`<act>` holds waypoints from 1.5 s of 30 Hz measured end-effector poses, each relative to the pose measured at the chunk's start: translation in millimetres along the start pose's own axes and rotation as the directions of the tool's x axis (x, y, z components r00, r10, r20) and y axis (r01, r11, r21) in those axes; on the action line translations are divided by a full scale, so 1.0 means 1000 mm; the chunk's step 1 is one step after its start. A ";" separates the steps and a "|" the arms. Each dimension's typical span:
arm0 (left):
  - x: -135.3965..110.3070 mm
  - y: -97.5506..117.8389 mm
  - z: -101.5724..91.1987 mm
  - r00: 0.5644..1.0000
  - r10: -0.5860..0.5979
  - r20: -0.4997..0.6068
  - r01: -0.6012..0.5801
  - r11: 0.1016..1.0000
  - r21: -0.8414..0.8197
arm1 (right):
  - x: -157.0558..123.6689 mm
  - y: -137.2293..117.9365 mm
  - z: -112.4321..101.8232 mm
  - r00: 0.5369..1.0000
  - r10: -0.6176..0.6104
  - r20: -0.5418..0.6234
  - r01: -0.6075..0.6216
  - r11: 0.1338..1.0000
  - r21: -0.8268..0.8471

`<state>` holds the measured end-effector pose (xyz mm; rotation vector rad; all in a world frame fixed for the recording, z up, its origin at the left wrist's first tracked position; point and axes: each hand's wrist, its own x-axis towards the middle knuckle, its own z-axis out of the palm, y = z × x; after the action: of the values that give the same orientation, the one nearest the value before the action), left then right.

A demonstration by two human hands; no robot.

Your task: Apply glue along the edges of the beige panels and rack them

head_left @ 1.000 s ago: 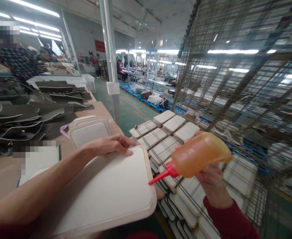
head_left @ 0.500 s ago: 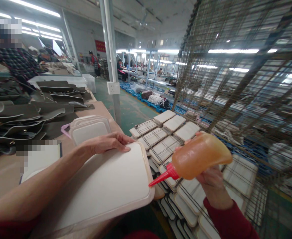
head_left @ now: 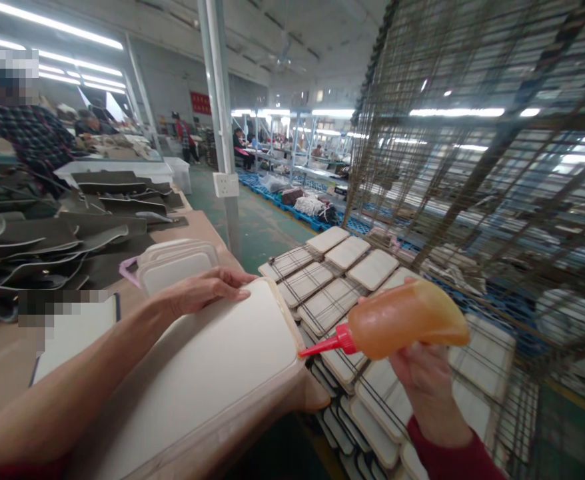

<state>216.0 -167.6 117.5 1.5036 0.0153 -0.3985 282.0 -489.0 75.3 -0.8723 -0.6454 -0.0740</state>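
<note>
My left hand [head_left: 222,287] grips the far edge of a white panel [head_left: 207,373], thumb on top, fingers partly hidden beyond the edge. The panel has rounded corners and a pale raised border. In my right hand [head_left: 422,373] is a squeeze bottle [head_left: 402,320] of amber liquid, probably glue, tilted on its side. Its red nozzle [head_left: 322,345] points left, the tip at the panel's near right corner. A glossy line of the liquid shows along the right border. Behind my left hand lies a stack of similar pale panels [head_left: 177,263] with a lilac strap.
A wire rack [head_left: 317,283] holding many white panels stands at the right, with its upper grids [head_left: 462,133] raised. Dark grey pieces [head_left: 97,233] are heaped on the brown table [head_left: 202,230]. A metal post [head_left: 217,100] rises ahead; a person in plaid [head_left: 27,133] is at far left.
The panel's right end has swung slightly upward and left in view. The bottle's nozzle has tilted closer to level, its tip staying near the corner. My left hand still grips the panel.
</note>
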 end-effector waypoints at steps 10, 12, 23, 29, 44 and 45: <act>0.005 -0.005 -0.005 0.991 0.031 -0.132 -0.048 0.991 -0.121 | -0.003 0.010 -0.002 0.984 -0.105 -0.143 0.091 0.990 -0.103; 0.006 -0.006 -0.006 0.985 0.039 -0.167 -0.062 0.989 -0.135 | -0.002 0.012 -0.002 0.977 -0.142 -0.159 0.125 0.985 -0.115; 0.012 -0.016 -0.007 0.939 0.070 -0.336 -0.140 0.972 -0.188 | 0.003 0.023 0.002 0.938 -0.211 -0.274 0.166 0.970 -0.180; 0.014 -0.017 -0.007 0.925 0.061 -0.374 -0.152 0.964 -0.218 | 0.009 0.027 0.005 0.940 -0.198 -0.279 0.148 0.971 -0.190; 0.025 -0.016 -0.013 0.927 0.072 -0.368 -0.174 0.952 -0.252 | 0.020 0.036 0.010 0.976 -0.099 -0.195 0.075 0.989 -0.128; 0.025 -0.016 -0.013 0.926 0.071 -0.371 -0.175 0.951 -0.255 | 0.021 0.036 0.010 0.977 -0.091 -0.191 0.067 0.989 -0.130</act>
<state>238.6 -161.6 94.9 1.2656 0.2552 -0.0115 304.9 -453.9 66.8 -0.9447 -0.4933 -0.2716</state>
